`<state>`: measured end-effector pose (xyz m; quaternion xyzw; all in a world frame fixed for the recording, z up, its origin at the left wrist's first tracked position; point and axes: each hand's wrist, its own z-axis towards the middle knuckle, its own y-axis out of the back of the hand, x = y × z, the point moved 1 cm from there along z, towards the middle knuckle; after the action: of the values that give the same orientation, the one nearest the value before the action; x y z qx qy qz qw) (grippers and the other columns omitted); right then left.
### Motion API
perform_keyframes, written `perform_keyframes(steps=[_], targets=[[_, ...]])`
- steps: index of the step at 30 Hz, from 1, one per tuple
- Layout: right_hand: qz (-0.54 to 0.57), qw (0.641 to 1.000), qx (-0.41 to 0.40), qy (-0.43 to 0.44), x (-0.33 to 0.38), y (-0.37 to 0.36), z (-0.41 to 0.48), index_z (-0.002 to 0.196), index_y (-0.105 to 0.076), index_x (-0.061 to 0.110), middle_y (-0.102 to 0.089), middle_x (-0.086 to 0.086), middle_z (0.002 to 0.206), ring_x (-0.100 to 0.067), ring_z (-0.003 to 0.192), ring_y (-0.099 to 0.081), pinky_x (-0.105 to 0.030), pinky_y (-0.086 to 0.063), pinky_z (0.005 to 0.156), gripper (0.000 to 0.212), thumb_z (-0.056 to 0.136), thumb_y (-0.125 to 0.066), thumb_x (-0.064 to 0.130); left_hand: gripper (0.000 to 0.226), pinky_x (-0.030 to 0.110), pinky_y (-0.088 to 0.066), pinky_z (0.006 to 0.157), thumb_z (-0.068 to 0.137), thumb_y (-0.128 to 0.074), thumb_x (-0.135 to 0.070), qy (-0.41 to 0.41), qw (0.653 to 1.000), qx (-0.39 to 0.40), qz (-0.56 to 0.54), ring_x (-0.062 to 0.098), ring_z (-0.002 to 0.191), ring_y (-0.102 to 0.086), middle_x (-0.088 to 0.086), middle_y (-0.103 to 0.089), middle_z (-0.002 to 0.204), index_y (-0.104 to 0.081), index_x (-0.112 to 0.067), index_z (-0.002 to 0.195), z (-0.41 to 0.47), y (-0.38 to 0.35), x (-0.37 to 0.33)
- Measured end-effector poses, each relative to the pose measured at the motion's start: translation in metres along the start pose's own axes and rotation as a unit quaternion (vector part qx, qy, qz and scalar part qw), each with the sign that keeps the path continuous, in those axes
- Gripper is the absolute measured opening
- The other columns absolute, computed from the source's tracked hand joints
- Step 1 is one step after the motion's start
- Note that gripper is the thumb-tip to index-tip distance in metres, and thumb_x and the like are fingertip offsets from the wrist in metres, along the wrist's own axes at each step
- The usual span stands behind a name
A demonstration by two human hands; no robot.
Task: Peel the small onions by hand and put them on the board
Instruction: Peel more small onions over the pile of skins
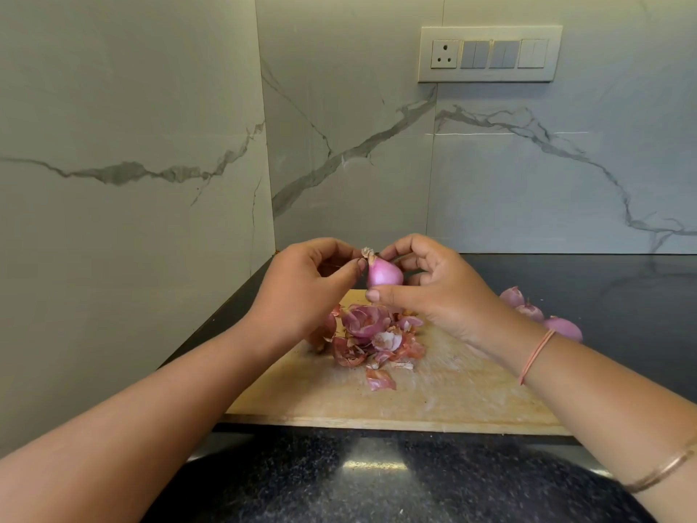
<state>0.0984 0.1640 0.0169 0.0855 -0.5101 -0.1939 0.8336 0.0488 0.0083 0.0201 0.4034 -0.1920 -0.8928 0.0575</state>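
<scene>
A small onion [384,275] is held at centre frame above the board [445,398], gripped by the right hand [433,292] and pinched at its papery tip by the left hand [301,292], with loose skins [371,339] heaped beneath and further onions [562,328] lying on the worktop [626,285] at right.

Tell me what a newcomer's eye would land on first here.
The glossy pink small onion, pinched mid-frame between the left hand and right hand. Below it, a heap of papery pink-brown onion skins lies on the pale wooden cutting board.
</scene>
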Motion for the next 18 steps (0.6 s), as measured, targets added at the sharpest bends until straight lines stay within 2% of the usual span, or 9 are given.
perform_keyframes(steps=[3,8,12,18], targets=[[-0.039,0.999,0.001,0.03,0.0,-0.004,-0.001,0.091,-0.055,0.029,-0.065,-0.003,0.093,-0.031,0.084,-0.067,-0.049,-0.056,0.078,0.039,0.067,-0.084,0.018,0.013,0.034,-0.057,0.08,0.086,-0.065,-0.01,0.032,0.995,0.009,-0.089,0.02,0.081,-0.07,0.005,-0.073,0.081,-0.071,-0.019,0.079,-0.001,0.0,-0.001],[-0.078,0.993,-0.015,0.082,0.002,-0.009,-0.003,0.087,-0.05,0.03,-0.063,-0.003,0.088,-0.032,0.081,-0.065,-0.053,-0.055,0.069,0.042,0.063,-0.084,0.03,0.02,0.036,-0.056,0.082,0.084,-0.062,0.002,0.079,0.977,0.02,-0.198,0.025,0.078,-0.065,0.015,-0.067,0.078,-0.068,-0.009,0.069,-0.002,0.0,-0.002],[-0.118,0.988,-0.024,0.095,0.0,-0.013,-0.004,0.084,-0.049,0.026,-0.063,-0.003,0.084,-0.027,0.078,-0.064,-0.047,-0.055,0.068,0.041,0.065,-0.085,0.022,0.036,0.042,-0.053,0.085,0.081,-0.062,0.003,0.089,0.978,0.018,-0.189,0.021,0.072,-0.061,0.007,-0.064,0.066,-0.066,-0.02,0.053,-0.003,0.0,-0.003],[-0.146,0.985,-0.023,0.094,0.003,-0.015,-0.006,0.085,-0.05,0.025,-0.062,-0.001,0.082,-0.021,0.074,-0.061,-0.031,-0.051,0.061,0.039,0.067,-0.084,0.023,0.028,0.044,-0.053,0.083,0.076,-0.065,0.002,0.076,0.987,-0.002,-0.139,0.02,0.07,-0.062,0.003,-0.065,0.063,-0.064,-0.017,0.056,-0.002,0.001,-0.007]])
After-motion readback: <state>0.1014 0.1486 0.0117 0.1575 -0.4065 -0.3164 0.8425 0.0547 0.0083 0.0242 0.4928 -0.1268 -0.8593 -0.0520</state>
